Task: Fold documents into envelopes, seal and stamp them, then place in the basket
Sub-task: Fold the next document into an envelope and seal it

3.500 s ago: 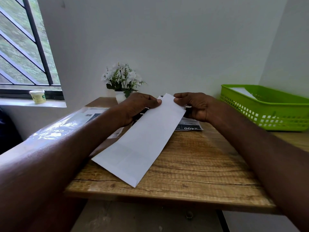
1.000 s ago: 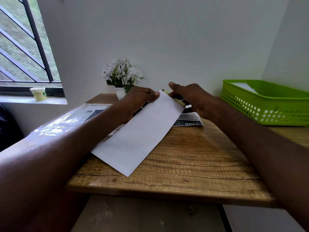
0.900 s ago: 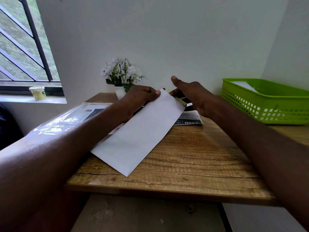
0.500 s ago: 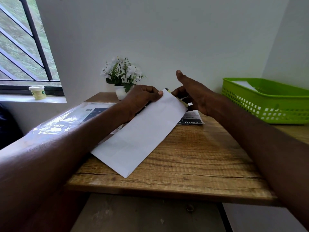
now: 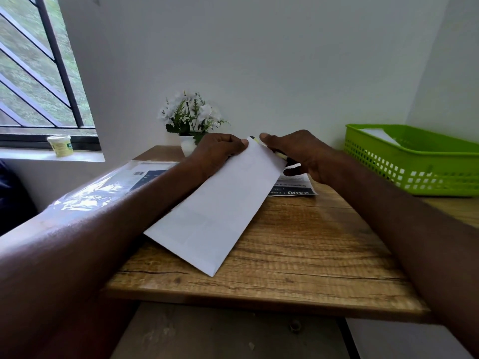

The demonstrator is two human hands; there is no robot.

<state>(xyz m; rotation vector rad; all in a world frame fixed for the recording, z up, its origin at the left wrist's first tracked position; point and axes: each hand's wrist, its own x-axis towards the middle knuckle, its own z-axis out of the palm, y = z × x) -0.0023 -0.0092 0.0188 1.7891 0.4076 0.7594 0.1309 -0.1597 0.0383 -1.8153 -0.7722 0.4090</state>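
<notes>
Head view gives me one long white paper envelope (image 5: 220,211), smooth and flat, lying diagonally on the grained wooden desk (image 5: 298,255), its near corner close to the front edge. My left hand (image 5: 217,151) sits at the far end, fingers curled over the envelope's upper left corner and pinching it. My right hand (image 5: 303,154) is at the upper right corner, thumb tip on the far edge, fingers curled around a slim yellowish glue stick (image 5: 280,156) that pokes out beside the paper; I cannot tell how firmly it is held. Under that hand I see one printed sheet (image 5: 298,189) with dark bands, partly covered by the envelope. One glossy clear plastic sleeve (image 5: 108,185) lies to the left. One green perforated plastic basket (image 5: 414,164) stands at right, well apart, white paper inside. One small white pot of flowers (image 5: 191,123) stands against the wall.
</notes>
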